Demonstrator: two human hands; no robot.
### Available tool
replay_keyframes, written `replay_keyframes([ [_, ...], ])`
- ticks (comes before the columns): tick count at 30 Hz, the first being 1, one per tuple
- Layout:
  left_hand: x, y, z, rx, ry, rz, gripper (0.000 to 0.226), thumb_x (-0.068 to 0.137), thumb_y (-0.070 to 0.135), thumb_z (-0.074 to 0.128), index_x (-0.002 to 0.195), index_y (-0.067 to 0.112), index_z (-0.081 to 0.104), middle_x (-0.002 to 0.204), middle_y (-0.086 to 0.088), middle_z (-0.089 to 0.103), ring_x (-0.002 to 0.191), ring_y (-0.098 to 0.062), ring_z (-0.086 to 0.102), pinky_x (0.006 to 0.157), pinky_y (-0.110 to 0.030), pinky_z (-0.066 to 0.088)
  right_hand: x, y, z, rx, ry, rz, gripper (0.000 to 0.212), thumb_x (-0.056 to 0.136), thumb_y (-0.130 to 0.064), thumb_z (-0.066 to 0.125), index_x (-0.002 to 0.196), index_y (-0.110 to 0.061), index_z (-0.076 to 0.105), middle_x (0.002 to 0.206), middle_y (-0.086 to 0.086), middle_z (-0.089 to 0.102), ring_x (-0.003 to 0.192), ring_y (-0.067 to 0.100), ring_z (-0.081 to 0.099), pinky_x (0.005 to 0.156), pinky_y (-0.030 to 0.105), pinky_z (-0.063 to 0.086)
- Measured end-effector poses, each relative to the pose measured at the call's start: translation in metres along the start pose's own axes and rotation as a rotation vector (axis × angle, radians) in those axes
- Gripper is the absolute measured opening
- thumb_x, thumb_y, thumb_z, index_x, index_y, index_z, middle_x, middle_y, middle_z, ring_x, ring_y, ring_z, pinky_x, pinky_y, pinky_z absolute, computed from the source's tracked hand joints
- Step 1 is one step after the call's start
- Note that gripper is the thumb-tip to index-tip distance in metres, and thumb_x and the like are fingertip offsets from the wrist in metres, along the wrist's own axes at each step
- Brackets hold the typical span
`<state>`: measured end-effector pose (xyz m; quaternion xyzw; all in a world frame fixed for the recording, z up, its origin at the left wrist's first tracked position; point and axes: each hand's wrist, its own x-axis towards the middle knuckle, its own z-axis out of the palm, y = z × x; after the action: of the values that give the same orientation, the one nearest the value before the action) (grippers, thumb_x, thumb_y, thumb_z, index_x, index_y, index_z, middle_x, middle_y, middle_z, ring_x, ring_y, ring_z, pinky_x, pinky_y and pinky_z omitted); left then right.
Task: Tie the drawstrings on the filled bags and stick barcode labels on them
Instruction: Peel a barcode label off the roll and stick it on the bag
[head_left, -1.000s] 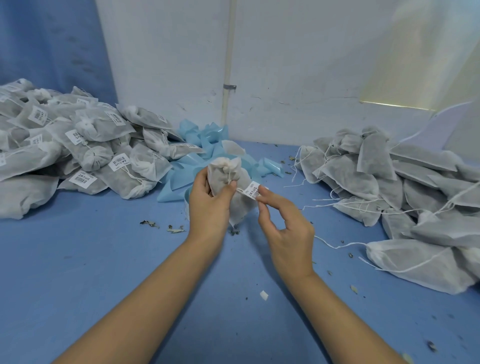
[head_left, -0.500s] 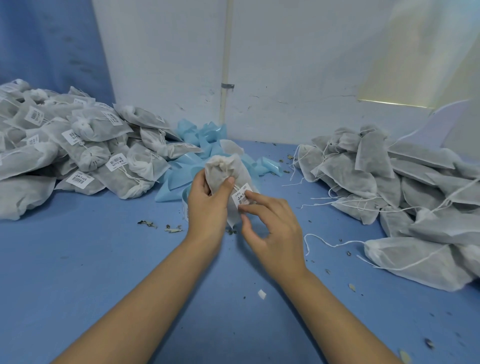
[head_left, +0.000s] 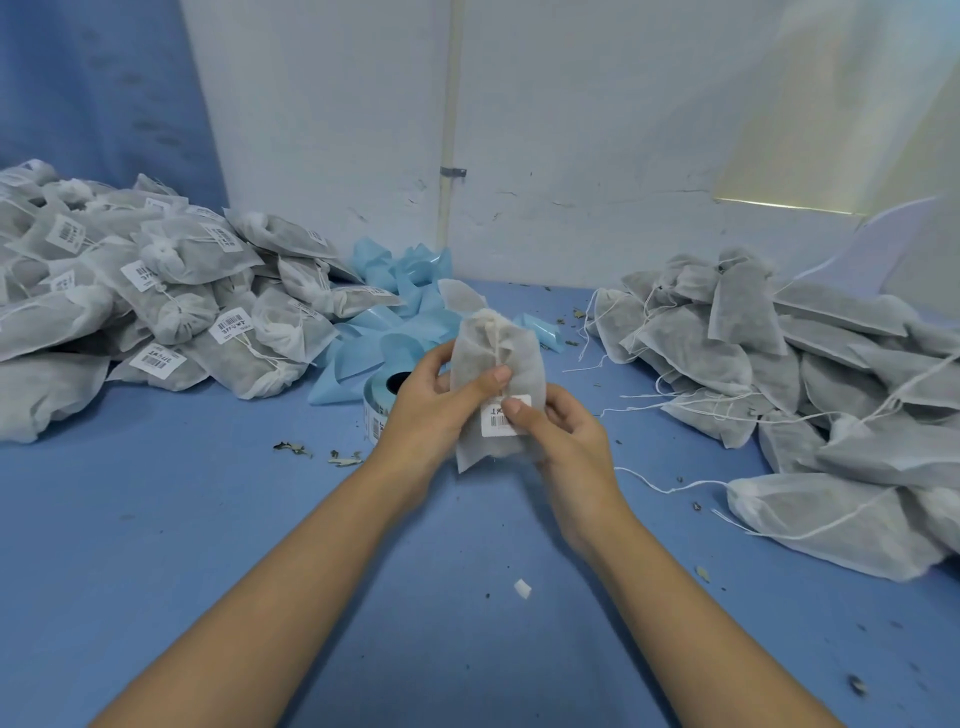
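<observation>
Two hands on one bag (head_left: 511, 358): my left hand (head_left: 431, 410) holds it upright just above the worktop (head_left: 208, 519), thumb across the front and the fingers (head_left: 440, 359) curled round behind, so the gathered neck points up and the flat face is turned toward me; the drawstring (head_left: 497, 335) runs down from the neck under that thumb and looks pulled tight, so I judge the tying done for this one. My right hand (head_left: 566, 441) pinches the lower half, thumb pressing the barcode label (head_left: 496, 422) onto the fabric while the fingers behind give it something firm to press against; soft filling would give way otherwise. The label sits flat and square, and I take the step in hand to be rubbing it down.

Close behind my left hand lies the label roll (head_left: 378, 410), near enough to peel from without reaching; its blue backing strip (head_left: 395, 332) trails in loops toward the wall. Off to my left is the labelled heap (head_left: 156, 291), where this bag should go next; to my right, well apart, the unlabelled heap (head_left: 779, 364) waits with strings loose.
</observation>
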<state>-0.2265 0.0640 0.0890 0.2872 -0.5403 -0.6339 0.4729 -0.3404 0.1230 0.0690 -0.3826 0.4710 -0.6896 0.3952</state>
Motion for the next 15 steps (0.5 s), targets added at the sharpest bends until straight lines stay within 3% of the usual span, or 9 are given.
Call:
replay_keyframes([
  [3, -0.0007, -0.0029, -0.0016, 0.034, -0.116, -0.048, 0.056, 0.064, 0.036, 0.076, 0.114, 0.014, 0.063, 0.097, -0.003, 0.074, 0.093, -0.020, 0.070, 0.083, -0.031, 0.054, 0.0024, -0.0038, 0.0002, 0.114, 0.036, -0.014, 0.039, 0.075, -0.023, 0.072, 0.107, -0.002, 0.064, 0.098, 0.011, 0.072, 0.088, 0.022, 0.068, 0.080, 0.032, 0.054],
  [5, -0.0007, -0.0067, -0.0033, 0.035, -0.170, -0.059, 0.043, 0.067, 0.036, 0.074, 0.103, 0.014, 0.070, 0.100, -0.006, 0.074, 0.096, -0.021, 0.070, 0.088, -0.031, 0.053, 0.0032, -0.0048, 0.0005, 0.187, 0.047, -0.004, 0.033, 0.082, -0.020, 0.068, 0.107, 0.000, 0.064, 0.096, 0.012, 0.070, 0.086, 0.021, 0.067, 0.077, 0.028, 0.054],
  [9, 0.0012, -0.0101, -0.0076, -0.057, -0.215, -0.076, 0.024, 0.072, 0.030, 0.072, 0.089, 0.014, 0.076, 0.099, -0.009, 0.074, 0.089, -0.018, 0.070, 0.074, -0.021, 0.054, 0.0038, -0.0053, 0.0006, 0.297, 0.053, 0.023, 0.023, 0.087, -0.012, 0.064, 0.106, 0.001, 0.066, 0.096, 0.014, 0.070, 0.085, 0.022, 0.067, 0.074, 0.026, 0.055],
  [13, 0.0015, -0.0064, -0.0060, -0.028, -0.246, -0.098, 0.036, 0.073, 0.034, 0.071, 0.100, 0.011, 0.071, 0.098, -0.007, 0.074, 0.086, -0.016, 0.070, 0.070, -0.022, 0.055, 0.0039, -0.0043, 0.0022, 0.327, 0.097, 0.032, 0.017, 0.086, -0.010, 0.065, 0.100, -0.001, 0.067, 0.094, 0.014, 0.070, 0.083, 0.022, 0.067, 0.070, 0.026, 0.056],
  [15, 0.0008, -0.0004, -0.0072, 0.128, -0.238, -0.111, 0.035, 0.075, 0.041, 0.070, 0.097, 0.013, 0.070, 0.087, -0.005, 0.074, 0.075, -0.016, 0.072, 0.060, -0.024, 0.056, 0.0049, -0.0041, 0.0019, 0.363, 0.114, 0.035, 0.013, 0.087, -0.010, 0.064, 0.097, -0.003, 0.068, 0.092, 0.012, 0.070, 0.079, 0.019, 0.067, 0.067, 0.024, 0.055],
])
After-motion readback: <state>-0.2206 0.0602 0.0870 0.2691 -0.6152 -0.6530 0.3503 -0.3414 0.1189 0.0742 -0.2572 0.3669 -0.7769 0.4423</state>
